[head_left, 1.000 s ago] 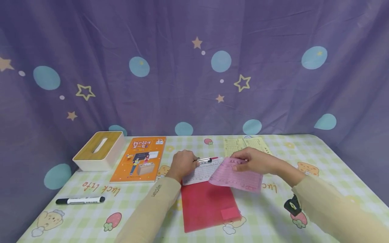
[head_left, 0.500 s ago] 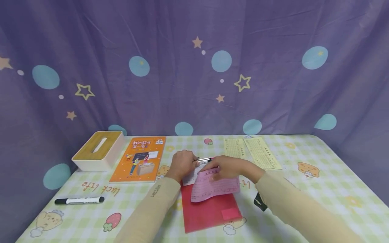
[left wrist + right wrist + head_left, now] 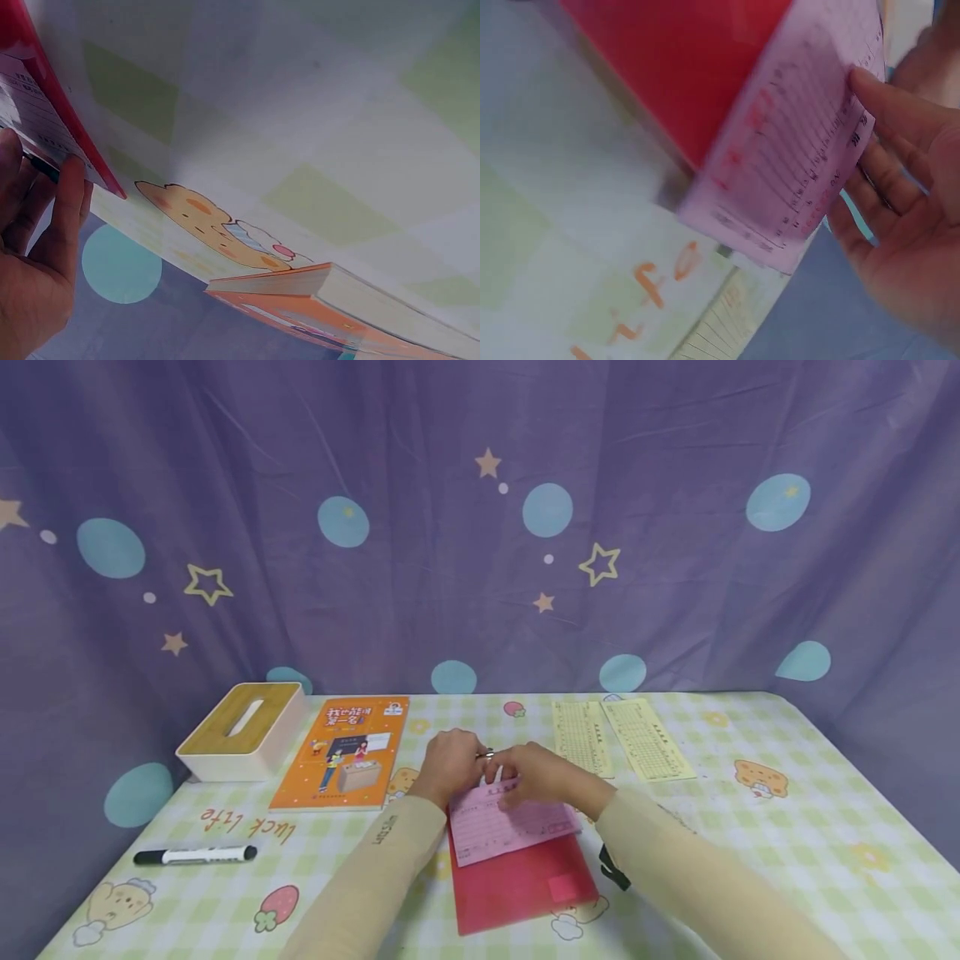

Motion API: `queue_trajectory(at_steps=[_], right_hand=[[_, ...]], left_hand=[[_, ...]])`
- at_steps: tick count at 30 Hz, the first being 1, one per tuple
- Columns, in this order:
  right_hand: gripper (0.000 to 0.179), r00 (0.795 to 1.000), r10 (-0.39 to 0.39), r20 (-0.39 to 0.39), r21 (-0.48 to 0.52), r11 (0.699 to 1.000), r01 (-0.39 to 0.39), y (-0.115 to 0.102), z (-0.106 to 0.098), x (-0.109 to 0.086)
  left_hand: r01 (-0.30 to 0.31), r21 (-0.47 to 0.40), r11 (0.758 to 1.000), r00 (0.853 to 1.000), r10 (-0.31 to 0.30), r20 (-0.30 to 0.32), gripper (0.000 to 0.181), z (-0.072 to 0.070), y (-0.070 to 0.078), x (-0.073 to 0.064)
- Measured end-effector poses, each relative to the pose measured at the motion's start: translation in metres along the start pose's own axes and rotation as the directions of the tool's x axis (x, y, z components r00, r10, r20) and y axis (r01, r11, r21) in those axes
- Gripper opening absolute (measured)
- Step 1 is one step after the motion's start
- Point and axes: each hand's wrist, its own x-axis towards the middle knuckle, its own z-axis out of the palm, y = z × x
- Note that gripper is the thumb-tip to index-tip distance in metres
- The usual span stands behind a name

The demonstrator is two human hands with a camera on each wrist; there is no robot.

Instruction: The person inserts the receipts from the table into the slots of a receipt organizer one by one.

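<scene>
A red clip folder [image 3: 517, 893] lies on the table in front of me. My left hand [image 3: 450, 764] grips the metal clip [image 3: 488, 753] at its top edge; part of that clip is hidden behind the fingers. In the left wrist view, a printed paper [image 3: 34, 109] lies on the folder beneath the fingers. My right hand [image 3: 540, 777] pinches a pink printed slip [image 3: 506, 833] by its top edge, thumb above and fingers below. The slip spreads over the folder's upper half, its top near the clip. Whether it is under the clip, I cannot tell.
Two yellow slips [image 3: 648, 739] lie at the back right. A black binder clip [image 3: 613, 870] is partly hidden by my right sleeve. To the left are an orange book [image 3: 348, 785], a tissue box [image 3: 240, 752] and a marker [image 3: 195, 855].
My right hand has carried the pink slip leftward onto the folder, its top reaching the clip and covering the white paper. The left hand has stayed at the clip.
</scene>
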Motion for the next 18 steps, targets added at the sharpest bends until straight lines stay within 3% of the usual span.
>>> queue_trajectory(at_steps=[4, 7, 13, 18], right_hand=[[0.029, 0.999, -0.011, -0.047, -0.045, 0.999, 0.009, 0.002, 0.005, -0.002], [0.032, 0.996, 0.049, -0.07, -0.077, 0.995, -0.055, 0.005, 0.001, -0.005], [0.044, 0.982, 0.184, -0.034, -0.165, 0.968, -0.187, 0.016, -0.01, -0.014], [0.043, 0.983, 0.182, -0.027, -0.174, 0.967, -0.184, 0.025, -0.007, -0.019]], left_hand=[[-0.015, -0.007, 1.0, 1.0, 0.015, -0.018, 0.009, 0.0, 0.0, -0.001], [-0.023, -0.017, 1.0, 0.999, 0.022, -0.028, 0.011, 0.0, 0.001, -0.002], [0.007, -0.022, 1.0, 1.0, -0.007, 0.004, 0.019, 0.001, 0.003, -0.001], [0.025, -0.029, 0.999, 1.0, -0.025, 0.001, 0.019, 0.0, 0.003, -0.003]])
